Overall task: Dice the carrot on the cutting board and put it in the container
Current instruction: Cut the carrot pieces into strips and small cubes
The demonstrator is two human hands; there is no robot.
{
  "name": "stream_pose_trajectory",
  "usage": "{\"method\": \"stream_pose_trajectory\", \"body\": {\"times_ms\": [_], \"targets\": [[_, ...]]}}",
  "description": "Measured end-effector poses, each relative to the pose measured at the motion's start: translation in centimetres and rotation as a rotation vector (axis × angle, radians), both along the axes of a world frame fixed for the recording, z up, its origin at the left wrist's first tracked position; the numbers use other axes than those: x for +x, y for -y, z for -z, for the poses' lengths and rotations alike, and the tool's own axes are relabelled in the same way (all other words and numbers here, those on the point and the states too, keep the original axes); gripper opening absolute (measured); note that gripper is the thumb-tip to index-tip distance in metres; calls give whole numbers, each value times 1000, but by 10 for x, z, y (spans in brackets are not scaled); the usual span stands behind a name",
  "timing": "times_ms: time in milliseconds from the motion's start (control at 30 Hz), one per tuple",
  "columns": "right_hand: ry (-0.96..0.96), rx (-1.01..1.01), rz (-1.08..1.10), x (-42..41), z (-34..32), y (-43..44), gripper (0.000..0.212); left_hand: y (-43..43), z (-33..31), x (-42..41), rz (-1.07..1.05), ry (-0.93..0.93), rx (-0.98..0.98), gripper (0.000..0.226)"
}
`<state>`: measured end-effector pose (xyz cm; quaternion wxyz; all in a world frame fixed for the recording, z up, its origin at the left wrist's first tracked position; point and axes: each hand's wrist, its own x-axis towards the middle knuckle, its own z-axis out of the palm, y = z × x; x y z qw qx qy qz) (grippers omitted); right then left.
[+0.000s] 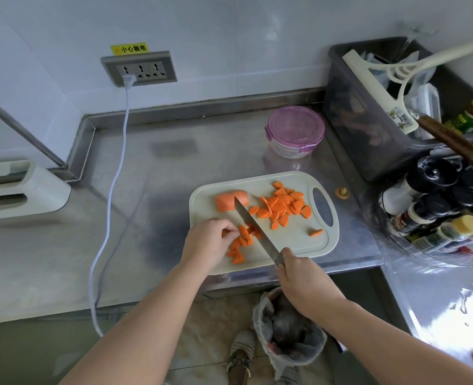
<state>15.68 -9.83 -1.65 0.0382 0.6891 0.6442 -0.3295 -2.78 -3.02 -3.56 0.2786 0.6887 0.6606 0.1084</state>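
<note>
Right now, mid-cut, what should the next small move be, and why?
Probably press the knife down through the carrot strip the left hand pinches: the blade lies across it, and the right hand grips the handle.

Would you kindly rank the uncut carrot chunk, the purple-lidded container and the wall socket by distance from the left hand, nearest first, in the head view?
From the left hand:
1. uncut carrot chunk, just beyond, on the cutting board.
2. purple-lidded container, back right on the counter.
3. wall socket, far back left.
</note>
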Motion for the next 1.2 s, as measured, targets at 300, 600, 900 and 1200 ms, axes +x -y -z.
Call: {"method": "stream_pose_trajectory", "body": {"times_ms": [300, 600, 900, 1200], "targets": [[9, -10, 0, 1, 8, 0, 10, 2, -1, 6, 300, -206, 33, 27], [29, -26, -23, 2, 8, -3, 15, 8, 3, 7, 180, -237, 113, 18], [69, -18, -101, 1, 10, -6, 18, 23, 1, 6, 45, -117, -2, 33], [49, -13, -59, 4, 12, -8, 16, 23, 11, 11, 75, -87, -49, 51]]}}
